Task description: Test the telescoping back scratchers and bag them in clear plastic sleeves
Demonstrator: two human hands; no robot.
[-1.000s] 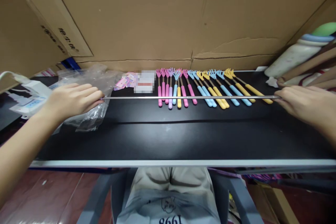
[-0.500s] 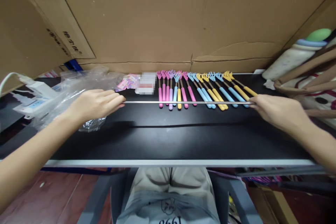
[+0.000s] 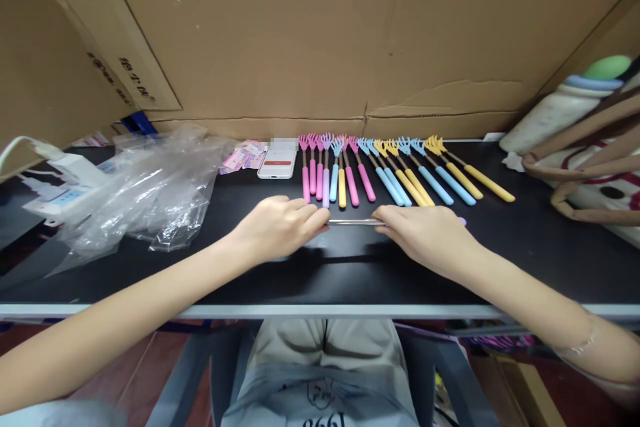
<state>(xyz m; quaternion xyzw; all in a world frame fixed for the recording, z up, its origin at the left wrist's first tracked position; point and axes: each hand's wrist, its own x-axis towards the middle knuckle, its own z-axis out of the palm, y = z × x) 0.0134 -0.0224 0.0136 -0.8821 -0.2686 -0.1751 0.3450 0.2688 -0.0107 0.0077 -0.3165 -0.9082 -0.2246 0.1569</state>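
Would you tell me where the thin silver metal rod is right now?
In the head view the thin silver metal rod is near the centre, held between the left hand and right hand, just in front of the row of pastel-handled back scratchers.

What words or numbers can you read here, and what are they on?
Shirt: upside-down digits, cut off by the picture's edge; perhaps "1998", not sure.
Cardboard box: slanted black print, too blurred to read.
Phone: a red bar on the screen, its text too small to read.
Pink cards: print too small to read.
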